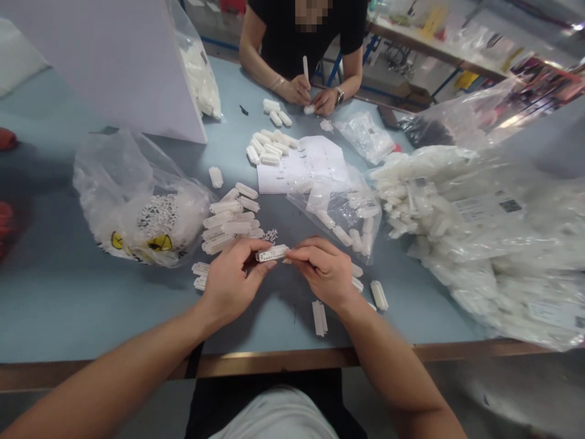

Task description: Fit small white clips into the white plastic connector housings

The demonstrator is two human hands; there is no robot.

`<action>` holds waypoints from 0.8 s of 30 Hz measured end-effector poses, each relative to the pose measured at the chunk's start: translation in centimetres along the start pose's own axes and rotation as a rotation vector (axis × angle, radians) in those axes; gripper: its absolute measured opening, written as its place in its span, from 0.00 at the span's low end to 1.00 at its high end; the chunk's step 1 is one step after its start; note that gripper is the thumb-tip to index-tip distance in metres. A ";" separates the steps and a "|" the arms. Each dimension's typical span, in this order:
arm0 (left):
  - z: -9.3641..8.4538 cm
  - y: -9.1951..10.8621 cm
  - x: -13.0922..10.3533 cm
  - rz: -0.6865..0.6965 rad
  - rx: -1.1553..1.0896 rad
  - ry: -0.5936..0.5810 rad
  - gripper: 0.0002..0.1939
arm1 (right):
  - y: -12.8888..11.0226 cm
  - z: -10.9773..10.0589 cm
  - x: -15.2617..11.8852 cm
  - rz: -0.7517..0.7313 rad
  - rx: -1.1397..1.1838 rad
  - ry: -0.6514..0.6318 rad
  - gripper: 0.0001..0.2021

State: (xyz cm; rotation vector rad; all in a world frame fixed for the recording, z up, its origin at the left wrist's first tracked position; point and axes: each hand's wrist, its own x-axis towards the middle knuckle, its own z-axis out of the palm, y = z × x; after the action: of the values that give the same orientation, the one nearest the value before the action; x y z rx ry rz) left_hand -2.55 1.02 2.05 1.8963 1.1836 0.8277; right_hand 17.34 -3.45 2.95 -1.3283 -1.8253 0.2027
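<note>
My left hand (232,281) pinches one end of a long white plastic housing (272,253), which has a row of small holes along its face. At the other end my right hand (325,271) has its fingertips pressed together; whether they grip the housing or a tiny part is hidden. Just beyond the left hand lies a pile of similar white housings (226,222), with a little heap of tiny white pieces (271,235) beside it. Flat white strips (320,318) lie below the right hand, and a single housing (379,296) lies to its right.
A clear bag of small pieces (158,213) stands at left, by a white panel (150,73). Large bags of white parts (484,213) crowd the right. A paper sheet (315,158) and an open bag (342,213) lie mid-table. Across the table works another person (306,55).
</note>
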 end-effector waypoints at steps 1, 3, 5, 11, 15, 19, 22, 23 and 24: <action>0.0 0.0 0.0 0.005 0.006 0.001 0.11 | 0.0 0.0 0.0 -0.007 -0.010 -0.003 0.10; -0.1 0.1 0.0 0.024 0.026 0.007 0.10 | 0.1 0.1 -0.1 -0.015 -0.036 -0.013 0.10; -0.2 0.2 0.0 0.044 0.050 0.019 0.09 | 0.2 0.2 -0.2 -0.035 -0.069 -0.017 0.11; -0.1 0.1 -0.4 0.021 0.043 0.039 0.09 | 0.0 -0.1 -0.2 -0.281 -0.233 -0.103 0.13; 0.0 -0.2 -0.4 -0.110 -0.112 0.036 0.13 | -0.4 -0.3 -0.1 -0.361 -0.336 -0.137 0.14; 0.2 -0.6 -0.2 -0.189 -0.267 0.010 0.16 | -0.3 0.1 -0.2 -0.336 -0.324 -0.111 0.15; 0.2 -0.8 -0.2 -0.186 -0.245 0.020 0.17 | 0.0 0.3 -0.1 -0.198 -0.169 -0.049 0.13; 0.2 -0.8 -0.2 -0.185 -0.243 0.022 0.17 | 0.0 0.3 0.0 -0.116 -0.108 -0.039 0.12; 0.2 -0.7 -0.2 -0.186 -0.248 0.022 0.17 | 0.1 0.3 0.1 -0.015 -0.045 -0.035 0.12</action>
State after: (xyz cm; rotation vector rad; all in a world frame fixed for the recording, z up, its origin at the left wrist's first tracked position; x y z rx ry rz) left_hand -2.80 0.98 1.33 1.5559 1.1908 0.8527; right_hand 17.12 -3.23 2.75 -1.3493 -1.8780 0.1791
